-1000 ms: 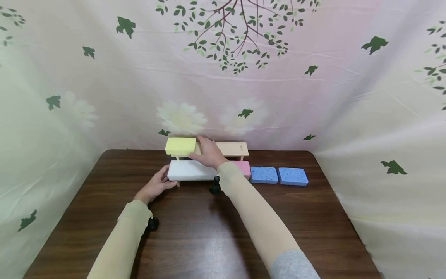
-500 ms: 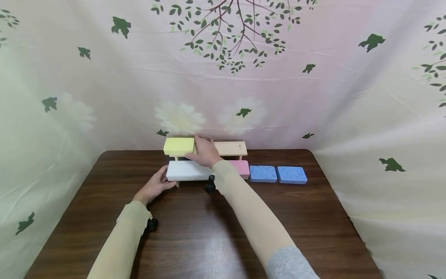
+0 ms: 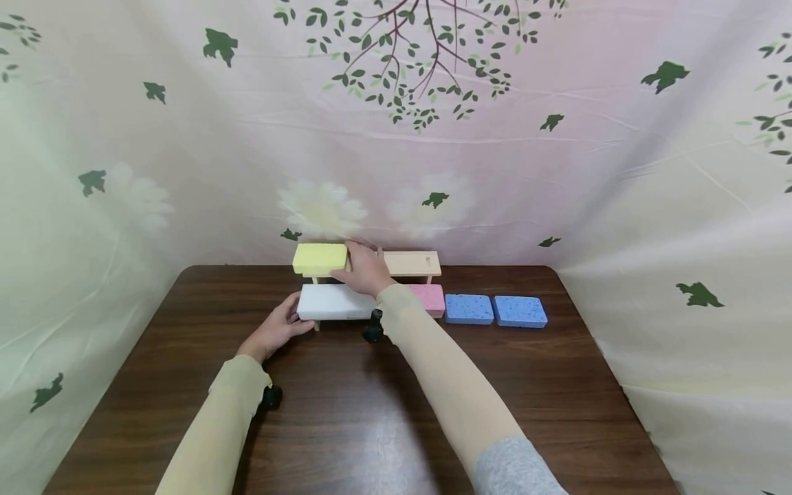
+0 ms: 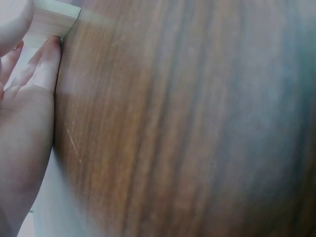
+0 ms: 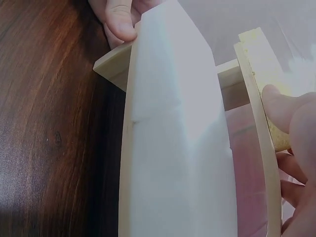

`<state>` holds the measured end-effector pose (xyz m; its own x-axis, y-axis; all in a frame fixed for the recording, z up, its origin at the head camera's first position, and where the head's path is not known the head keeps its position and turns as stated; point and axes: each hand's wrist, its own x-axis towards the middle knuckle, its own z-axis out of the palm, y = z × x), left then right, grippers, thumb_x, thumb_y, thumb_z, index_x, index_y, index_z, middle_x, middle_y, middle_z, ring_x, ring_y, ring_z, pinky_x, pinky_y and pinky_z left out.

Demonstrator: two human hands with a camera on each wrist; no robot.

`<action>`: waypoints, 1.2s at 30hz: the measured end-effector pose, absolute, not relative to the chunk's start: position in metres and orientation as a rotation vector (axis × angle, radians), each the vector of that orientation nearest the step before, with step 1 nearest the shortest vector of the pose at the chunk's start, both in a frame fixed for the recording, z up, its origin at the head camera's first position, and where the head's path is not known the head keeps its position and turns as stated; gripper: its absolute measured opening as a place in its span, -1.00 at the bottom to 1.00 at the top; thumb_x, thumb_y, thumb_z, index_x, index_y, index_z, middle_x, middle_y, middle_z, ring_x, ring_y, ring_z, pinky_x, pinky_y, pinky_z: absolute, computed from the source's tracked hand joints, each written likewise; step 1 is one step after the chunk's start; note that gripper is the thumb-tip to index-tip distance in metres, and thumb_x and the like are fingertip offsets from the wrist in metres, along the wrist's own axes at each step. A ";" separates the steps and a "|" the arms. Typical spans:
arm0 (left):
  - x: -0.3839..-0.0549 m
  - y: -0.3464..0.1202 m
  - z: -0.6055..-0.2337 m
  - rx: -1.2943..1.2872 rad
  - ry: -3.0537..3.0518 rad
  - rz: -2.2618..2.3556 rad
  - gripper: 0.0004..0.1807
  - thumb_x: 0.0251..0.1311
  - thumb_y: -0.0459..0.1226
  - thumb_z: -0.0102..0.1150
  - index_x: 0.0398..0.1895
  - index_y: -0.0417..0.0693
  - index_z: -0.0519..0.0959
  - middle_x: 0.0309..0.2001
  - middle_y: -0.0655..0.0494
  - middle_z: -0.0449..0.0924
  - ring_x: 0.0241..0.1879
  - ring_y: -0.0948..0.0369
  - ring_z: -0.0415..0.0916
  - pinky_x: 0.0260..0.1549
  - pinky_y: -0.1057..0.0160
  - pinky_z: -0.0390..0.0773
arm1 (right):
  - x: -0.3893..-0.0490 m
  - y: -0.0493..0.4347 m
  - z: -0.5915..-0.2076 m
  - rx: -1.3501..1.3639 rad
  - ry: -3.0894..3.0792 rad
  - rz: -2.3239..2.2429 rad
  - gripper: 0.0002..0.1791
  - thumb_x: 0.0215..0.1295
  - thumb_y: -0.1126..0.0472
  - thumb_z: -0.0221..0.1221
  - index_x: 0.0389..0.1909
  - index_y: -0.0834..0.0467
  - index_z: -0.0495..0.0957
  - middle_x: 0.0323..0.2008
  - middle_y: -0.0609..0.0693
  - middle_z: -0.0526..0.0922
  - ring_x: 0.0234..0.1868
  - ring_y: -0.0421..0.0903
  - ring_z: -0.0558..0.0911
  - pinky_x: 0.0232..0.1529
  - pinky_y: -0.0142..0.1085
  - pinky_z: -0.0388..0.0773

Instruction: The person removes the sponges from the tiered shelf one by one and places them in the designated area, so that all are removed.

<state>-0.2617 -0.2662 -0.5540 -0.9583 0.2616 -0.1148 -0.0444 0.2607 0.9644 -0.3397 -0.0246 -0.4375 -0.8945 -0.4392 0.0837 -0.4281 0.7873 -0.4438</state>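
Observation:
A small two-tier wooden rack [image 3: 411,264] stands at the back of the table. On the left end of its upper board sits a yellow sponge [image 3: 319,258]. My right hand [image 3: 368,271] pinches the sponge's right end, with the thumb [image 5: 277,106] against its front side. A long white block [image 3: 337,302] lies on the lower board, and a pink sponge [image 3: 428,300] shows to its right, partly behind my arm. My left hand [image 3: 276,331] grips the rack's left end, its thumb near the lower board's front edge [image 5: 127,123]. Its fingers are partly hidden.
Two blue sponges [image 3: 469,309] lie in a row right of the rack. The dark brown wooden table [image 3: 346,426] stretches forward from it. Behind hangs a pale patterned cloth [image 3: 482,158], close to the rack's back, and it also runs along both sides.
My right hand has shifted slightly left against the yellow sponge's end. My left hand, the rack and the sponges stay where they were.

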 end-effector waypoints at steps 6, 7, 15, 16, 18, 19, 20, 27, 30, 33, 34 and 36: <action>-0.264 -0.267 -0.555 0.189 2.273 1.770 0.00 0.35 -0.30 0.40 0.70 -0.02 -0.02 0.61 -0.20 0.15 0.52 -0.13 0.25 0.50 -0.17 0.21 | -0.341 -0.019 -0.439 -0.694 2.895 -0.851 -0.14 0.44 -0.21 0.28 0.59 0.13 0.25 0.47 0.03 0.47 0.49 0.01 0.42 0.63 0.14 -0.05; -0.264 -0.268 -0.555 0.192 2.275 1.768 0.00 0.35 -0.31 0.40 0.70 -0.03 -0.03 0.61 -0.20 0.15 0.52 -0.13 0.25 0.50 -0.17 0.21 | -0.341 -0.018 -0.439 -0.696 2.884 -0.874 -0.13 0.44 -0.20 0.28 0.59 0.13 0.24 0.47 0.03 0.47 0.49 0.01 0.42 0.63 0.13 -0.05; -0.262 -0.267 -0.554 0.213 2.275 1.762 0.00 0.38 -0.33 0.37 0.70 -0.07 -0.06 0.60 -0.25 0.15 0.51 -0.14 0.26 0.49 -0.15 0.24 | -0.341 -0.009 -0.443 -0.703 2.805 -1.053 -0.09 0.45 -0.17 0.30 0.63 0.16 0.17 0.54 0.09 0.35 0.54 0.06 0.33 0.61 -0.01 0.12; -0.262 -0.267 -0.553 0.212 2.274 1.763 0.00 0.38 -0.33 0.37 0.71 -0.07 -0.06 0.60 -0.25 0.14 0.51 -0.14 0.26 0.49 -0.15 0.23 | -0.341 -0.008 -0.443 -0.702 2.800 -1.064 -0.08 0.44 -0.16 0.31 0.63 0.16 0.17 0.54 0.09 0.35 0.54 0.06 0.34 0.59 -0.03 0.17; -0.262 -0.267 -0.552 0.211 2.276 1.764 0.00 0.38 -0.33 0.37 0.71 -0.08 -0.07 0.60 -0.25 0.14 0.51 -0.15 0.26 0.49 -0.15 0.23 | -0.341 -0.006 -0.443 -0.708 2.790 -1.092 -0.08 0.43 -0.16 0.32 0.63 0.16 0.18 0.53 0.09 0.36 0.52 0.06 0.36 0.53 -0.05 0.28; -0.262 -0.267 -0.552 0.210 2.275 1.767 0.00 0.37 -0.34 0.37 0.71 -0.08 -0.06 0.60 -0.26 0.14 0.51 -0.15 0.26 0.49 -0.15 0.23 | -0.341 -0.006 -0.443 -0.716 2.787 -1.106 -0.08 0.42 -0.16 0.33 0.62 0.16 0.19 0.51 0.09 0.39 0.50 0.06 0.39 0.50 -0.06 0.34; -0.262 -0.267 -0.552 0.211 2.276 1.768 0.00 0.37 -0.34 0.37 0.70 -0.08 -0.06 0.60 -0.26 0.14 0.51 -0.15 0.26 0.49 -0.15 0.23 | -0.342 -0.005 -0.443 -0.726 2.784 -1.123 -0.08 0.42 -0.16 0.34 0.62 0.16 0.20 0.50 0.09 0.41 0.48 0.06 0.41 0.45 -0.06 0.40; -0.262 -0.268 -0.552 0.202 2.278 1.772 -0.01 0.38 -0.34 0.36 0.70 -0.09 -0.06 0.60 -0.27 0.14 0.51 -0.16 0.25 0.49 -0.16 0.22 | -0.342 0.001 -0.446 -0.779 2.761 -1.234 -0.11 0.37 -0.16 0.38 0.56 0.16 0.29 0.42 0.07 0.48 0.42 0.03 0.47 0.39 -0.04 0.47; -0.261 -0.267 -0.553 0.204 2.279 1.771 -0.01 0.38 -0.34 0.36 0.70 -0.09 -0.05 0.60 -0.27 0.13 0.52 -0.17 0.24 0.49 -0.17 0.20 | -0.339 0.005 -0.445 -0.780 2.754 -1.252 -0.10 0.36 -0.17 0.39 0.56 0.15 0.30 0.45 0.05 0.47 0.45 0.03 0.45 0.40 -0.04 0.46; -0.261 -0.267 -0.553 0.204 2.280 1.769 -0.01 0.38 -0.33 0.36 0.70 -0.08 -0.06 0.61 -0.27 0.12 0.53 -0.17 0.23 0.50 -0.17 0.20 | -0.337 0.010 -0.444 -0.789 2.756 -1.274 -0.14 0.34 -0.15 0.41 0.53 0.12 0.34 0.42 0.03 0.50 0.44 0.02 0.46 0.41 -0.04 0.46; -0.261 -0.267 -0.553 0.203 2.279 1.770 0.00 0.38 -0.33 0.36 0.71 -0.08 -0.07 0.61 -0.27 0.12 0.53 -0.17 0.22 0.49 -0.17 0.21 | -0.336 0.012 -0.443 -0.794 2.760 -1.277 -0.16 0.34 -0.15 0.42 0.51 0.11 0.36 0.40 0.02 0.51 0.43 0.01 0.47 0.41 -0.04 0.46; -0.261 -0.267 -0.554 0.197 2.276 1.770 0.00 0.38 -0.33 0.37 0.71 -0.08 -0.06 0.61 -0.26 0.12 0.53 -0.16 0.22 0.49 -0.16 0.22 | -0.335 0.016 -0.442 -0.800 2.776 -1.270 -0.19 0.33 -0.14 0.43 0.49 0.09 0.39 0.37 0.01 0.54 0.41 0.01 0.49 0.40 -0.04 0.47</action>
<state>-0.2611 -0.2666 -0.5542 -0.9593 0.2584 -0.1142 -0.0471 0.2523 0.9665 -0.3350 0.0162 -0.4419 -0.8714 -0.4402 0.2165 -0.4517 0.5479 -0.7041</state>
